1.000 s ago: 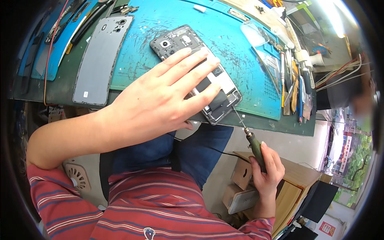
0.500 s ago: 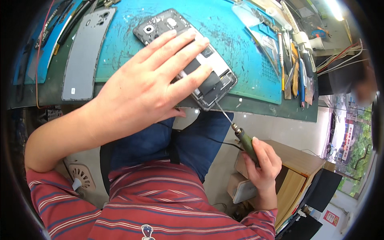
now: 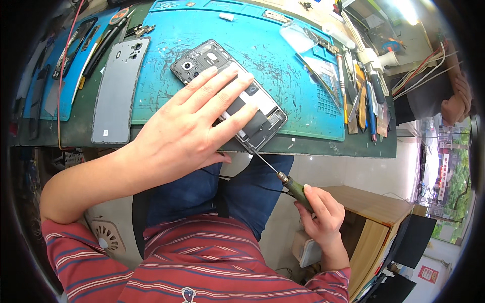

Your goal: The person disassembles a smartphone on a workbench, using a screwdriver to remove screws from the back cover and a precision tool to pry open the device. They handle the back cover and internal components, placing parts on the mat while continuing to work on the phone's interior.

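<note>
My left hand (image 3: 182, 132) lies on an opened smartphone (image 3: 262, 127), fingers spread flat across its exposed inner parts, thumb down by the desk's front edge. My right hand (image 3: 322, 218) is closed around a green-handled tool (image 3: 294, 190) with a metal collar, a thin shaft and a black cord; the tip meets the phone's lower-left corner. Left of the phone, a grey detached back panel (image 3: 115, 90) rests on the dark green mat.
Blue work mat (image 3: 303, 113) under the phone; pens, blades and tools (image 3: 361, 98) along its right. More tools and boards (image 3: 76, 55) lie far left. Another person's hands (image 3: 453, 106) are at the right beside cables. A wooden cabinet (image 3: 369, 202) stands below right.
The tool's tip has shifted leftward along the phone's bottom edge to its corner, with my right hand following. My left hand stays on the phone. The other person's hands show more clearly.
</note>
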The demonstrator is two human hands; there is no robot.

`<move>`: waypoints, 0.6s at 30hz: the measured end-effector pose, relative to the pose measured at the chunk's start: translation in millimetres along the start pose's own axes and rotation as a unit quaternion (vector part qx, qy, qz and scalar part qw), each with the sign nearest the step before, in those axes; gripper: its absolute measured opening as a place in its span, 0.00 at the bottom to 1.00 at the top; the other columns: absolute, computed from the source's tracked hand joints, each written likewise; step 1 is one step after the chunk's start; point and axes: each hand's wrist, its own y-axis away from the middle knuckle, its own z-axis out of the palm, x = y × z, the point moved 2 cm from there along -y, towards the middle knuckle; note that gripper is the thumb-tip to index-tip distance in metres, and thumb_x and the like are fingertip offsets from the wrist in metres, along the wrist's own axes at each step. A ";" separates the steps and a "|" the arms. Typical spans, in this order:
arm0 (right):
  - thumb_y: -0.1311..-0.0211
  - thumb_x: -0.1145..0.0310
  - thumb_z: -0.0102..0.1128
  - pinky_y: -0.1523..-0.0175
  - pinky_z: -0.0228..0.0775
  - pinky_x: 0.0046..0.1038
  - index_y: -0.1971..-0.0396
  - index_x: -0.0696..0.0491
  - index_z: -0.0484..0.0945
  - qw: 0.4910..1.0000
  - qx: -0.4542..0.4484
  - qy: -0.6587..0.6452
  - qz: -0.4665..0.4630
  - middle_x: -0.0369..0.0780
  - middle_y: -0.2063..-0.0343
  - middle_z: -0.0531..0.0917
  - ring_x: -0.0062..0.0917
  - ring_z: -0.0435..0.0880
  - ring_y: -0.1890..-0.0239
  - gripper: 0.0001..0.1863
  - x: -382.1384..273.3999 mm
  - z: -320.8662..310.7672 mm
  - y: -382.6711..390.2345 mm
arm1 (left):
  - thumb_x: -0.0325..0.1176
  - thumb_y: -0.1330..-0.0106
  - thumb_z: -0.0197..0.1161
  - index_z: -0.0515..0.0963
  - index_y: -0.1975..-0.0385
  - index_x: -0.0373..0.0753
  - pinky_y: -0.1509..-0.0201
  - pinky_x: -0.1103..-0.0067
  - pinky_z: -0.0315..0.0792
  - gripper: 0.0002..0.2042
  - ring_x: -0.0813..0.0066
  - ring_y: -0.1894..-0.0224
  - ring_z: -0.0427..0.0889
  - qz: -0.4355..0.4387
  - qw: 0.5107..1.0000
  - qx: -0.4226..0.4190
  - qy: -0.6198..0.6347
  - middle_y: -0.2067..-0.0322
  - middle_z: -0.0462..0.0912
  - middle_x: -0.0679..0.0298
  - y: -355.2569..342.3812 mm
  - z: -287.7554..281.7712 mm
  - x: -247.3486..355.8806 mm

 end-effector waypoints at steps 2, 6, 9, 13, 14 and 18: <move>0.51 0.82 0.82 0.62 0.84 0.30 0.44 0.59 0.87 1.000 0.000 0.003 0.007 0.45 0.60 0.90 0.34 0.91 0.66 0.30 -3.4 -1.0 -0.8 | 0.39 0.59 0.87 0.70 0.27 0.39 0.15 0.51 0.59 0.52 0.44 0.18 0.62 -0.001 1.000 -0.002 0.004 0.23 0.66 0.47 -0.2 -1.5 0.5; 0.51 0.82 0.82 0.61 0.84 0.30 0.44 0.59 0.87 1.000 -0.002 0.010 0.003 0.45 0.60 0.90 0.36 0.91 0.65 0.30 -5.2 0.7 0.6 | 0.41 0.58 0.87 0.68 0.24 0.39 0.14 0.53 0.56 0.54 0.44 0.17 0.60 -0.009 1.000 -0.007 0.018 0.22 0.65 0.47 -0.4 -3.1 -0.6; 0.50 0.81 0.82 0.61 0.85 0.31 0.45 0.59 0.87 1.000 -0.005 0.018 -0.003 0.47 0.60 0.90 0.38 0.92 0.65 0.28 -6.8 4.1 -0.6 | 0.45 0.56 0.88 0.66 0.23 0.38 0.13 0.53 0.54 0.56 0.44 0.16 0.58 -0.018 0.999 -0.008 0.033 0.20 0.62 0.46 1.0 -4.3 -1.9; 0.47 0.79 0.81 0.59 0.85 0.35 0.45 0.61 0.86 0.999 0.017 0.006 -0.030 0.50 0.60 0.90 0.43 0.91 0.64 0.26 -6.1 -7.5 17.3 | 0.53 0.54 0.87 0.64 0.23 0.35 0.12 0.52 0.51 0.58 0.40 0.17 0.56 0.006 0.996 0.031 0.081 0.22 0.63 0.45 -4.5 -0.2 2.3; 0.46 0.79 0.80 0.57 0.84 0.38 0.43 0.61 0.84 1.000 0.007 0.002 -0.014 0.52 0.58 0.89 0.47 0.91 0.62 0.28 -7.5 -7.0 18.8 | 0.53 0.57 0.87 0.64 0.22 0.36 0.13 0.51 0.52 0.59 0.41 0.18 0.59 0.046 0.992 0.047 0.105 0.22 0.65 0.46 -1.9 -5.8 -1.2; 0.46 0.79 0.80 0.59 0.83 0.39 0.44 0.61 0.84 0.999 -0.018 -0.001 -0.039 0.51 0.61 0.89 0.46 0.90 0.64 0.27 -17.3 -6.6 7.6 | 0.41 0.35 0.69 0.81 0.47 0.35 0.38 0.68 0.80 0.21 0.63 0.48 0.85 0.199 0.969 0.146 0.019 0.54 0.82 0.60 26.8 -18.6 30.0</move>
